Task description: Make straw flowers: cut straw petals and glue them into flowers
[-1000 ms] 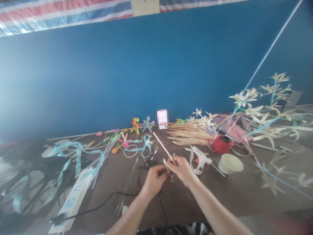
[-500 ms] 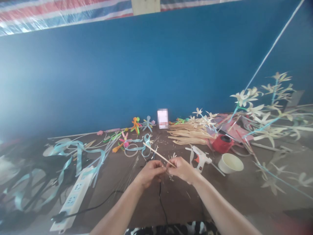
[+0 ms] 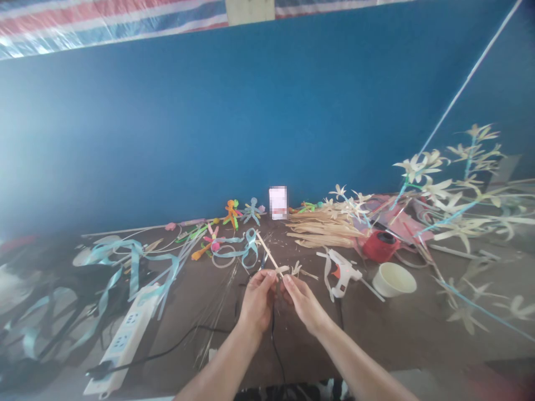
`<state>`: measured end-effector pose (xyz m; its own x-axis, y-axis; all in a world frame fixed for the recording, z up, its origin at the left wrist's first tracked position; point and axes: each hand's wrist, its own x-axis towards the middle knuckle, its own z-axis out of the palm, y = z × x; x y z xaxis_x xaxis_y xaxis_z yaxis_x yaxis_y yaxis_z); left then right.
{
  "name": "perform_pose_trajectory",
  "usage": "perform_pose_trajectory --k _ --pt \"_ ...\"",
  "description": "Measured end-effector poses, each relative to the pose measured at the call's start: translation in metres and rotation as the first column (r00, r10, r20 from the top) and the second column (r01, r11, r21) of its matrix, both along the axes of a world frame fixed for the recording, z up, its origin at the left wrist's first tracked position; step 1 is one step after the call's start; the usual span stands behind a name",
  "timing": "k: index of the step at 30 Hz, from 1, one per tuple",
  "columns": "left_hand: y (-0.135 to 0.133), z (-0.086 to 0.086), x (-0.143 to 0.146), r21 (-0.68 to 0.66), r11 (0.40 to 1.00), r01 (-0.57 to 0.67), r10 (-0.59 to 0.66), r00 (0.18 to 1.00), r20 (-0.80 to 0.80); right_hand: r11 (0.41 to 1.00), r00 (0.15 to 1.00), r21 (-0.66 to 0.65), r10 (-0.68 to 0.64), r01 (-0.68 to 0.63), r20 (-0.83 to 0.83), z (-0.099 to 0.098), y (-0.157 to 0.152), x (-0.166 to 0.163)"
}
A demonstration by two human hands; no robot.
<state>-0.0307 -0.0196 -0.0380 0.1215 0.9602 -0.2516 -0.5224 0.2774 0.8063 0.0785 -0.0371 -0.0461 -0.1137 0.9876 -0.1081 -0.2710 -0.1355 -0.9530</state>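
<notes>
A thin pale stick [image 3: 266, 248] slants up and to the left from between my hands. My right hand [image 3: 304, 299] is closed in a pinch around its lower end. My left hand [image 3: 258, 298] is closed beside it, thumb and forefinger pinching a short pale strip [image 3: 282, 269] that lies across the stick's lower part. Fingertips of both hands nearly meet, and the stick's bottom end is hidden by them. Just beyond my right fingers, small pale cut pieces [image 3: 296, 269] lie on the brown table [image 3: 184, 356].
A white glue gun [image 3: 343, 273], cream cup [image 3: 395, 280] and red spool [image 3: 379, 246] stand to the right, near dried strips [image 3: 321, 227] and pale flower stems [image 3: 418, 167]. Leftward are a power strip [image 3: 125, 337] and blue ribbon [image 3: 136, 262]. A blue panel [image 3: 267, 111] rises behind.
The stick has swung to a steeper angle and its lower end has moved left. My left hand has turned more upright, and a pale strip now shows at its fingertips.
</notes>
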Motion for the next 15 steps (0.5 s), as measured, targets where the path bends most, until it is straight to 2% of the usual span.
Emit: perform_pose_trajectory --k 4,10,15 --pt "-0.004 -0.005 0.002 0.052 0.999 -0.008 0.011 0.998 -0.060 0.998 0.999 0.056 0.006 -0.009 0.038 0.008 0.002 -0.001" --pt "-0.008 -0.008 -0.002 0.065 0.997 0.031 -0.024 0.994 -0.106 1.000 0.994 0.016 -0.009 0.007 0.113 0.007 0.005 0.003" --pt "-0.009 -0.006 -0.006 0.129 0.984 0.122 -0.077 0.949 -0.304 0.998 0.993 -0.058 0.030 -0.023 0.112 0.003 0.004 0.009"
